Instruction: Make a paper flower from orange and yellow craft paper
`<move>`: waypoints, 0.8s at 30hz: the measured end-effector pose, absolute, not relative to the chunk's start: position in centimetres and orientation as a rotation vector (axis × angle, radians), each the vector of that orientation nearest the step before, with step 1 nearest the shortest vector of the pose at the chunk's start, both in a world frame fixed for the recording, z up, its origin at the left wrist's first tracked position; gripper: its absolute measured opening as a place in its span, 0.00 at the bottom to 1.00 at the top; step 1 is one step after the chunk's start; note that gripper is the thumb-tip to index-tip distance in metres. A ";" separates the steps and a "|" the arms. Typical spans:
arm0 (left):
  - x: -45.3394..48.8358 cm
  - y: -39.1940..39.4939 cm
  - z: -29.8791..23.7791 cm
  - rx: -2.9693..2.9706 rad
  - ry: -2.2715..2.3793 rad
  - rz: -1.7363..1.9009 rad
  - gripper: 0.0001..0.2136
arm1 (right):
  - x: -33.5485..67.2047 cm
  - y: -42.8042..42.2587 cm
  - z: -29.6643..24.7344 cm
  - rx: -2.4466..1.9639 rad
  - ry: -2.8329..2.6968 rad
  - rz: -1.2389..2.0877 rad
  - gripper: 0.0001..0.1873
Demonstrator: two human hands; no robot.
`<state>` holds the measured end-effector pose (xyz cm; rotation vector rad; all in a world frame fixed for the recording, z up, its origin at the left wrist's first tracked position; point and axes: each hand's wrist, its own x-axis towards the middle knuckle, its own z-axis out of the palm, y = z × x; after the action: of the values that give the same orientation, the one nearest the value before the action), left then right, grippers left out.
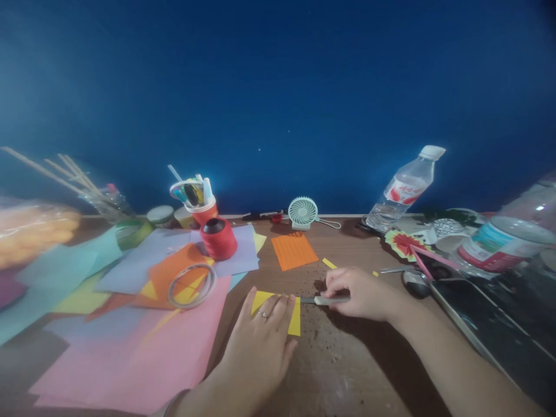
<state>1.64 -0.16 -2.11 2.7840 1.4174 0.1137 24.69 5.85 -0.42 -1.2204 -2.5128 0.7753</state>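
My left hand lies flat, fingers stretched out, pressing a yellow square of paper onto the brown table. A ring is on one of its fingers. My right hand is closed around the pale handle of a knife. The thin grey blade points left and meets the right edge of the yellow paper; whether its tip is under or between layers I cannot tell. Behind the hands lies a creased orange paper square. A narrow yellow paper strip sits just beyond my right hand.
Coloured paper sheets spread over the left side, with a tape roll and a red thread spool on them. A cup of pens and a small fan stand at the back. Bottles and a phone-like dark slab are at right.
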 end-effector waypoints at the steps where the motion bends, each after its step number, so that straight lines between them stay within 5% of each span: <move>1: 1.6 -0.2 -2.1 2.783 1.418 0.116 0.23 | 24.7 5.9 -0.5 -1.213 -2.517 0.776 0.07; 24: 1.7 0.0 -1.8 2.769 1.381 0.098 0.22 | 24.5 5.9 -0.7 -1.210 -2.523 0.662 0.07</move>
<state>1.71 -0.01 -1.80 2.7694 1.3809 0.0985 24.51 5.85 -0.73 -1.2097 -2.5227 0.6616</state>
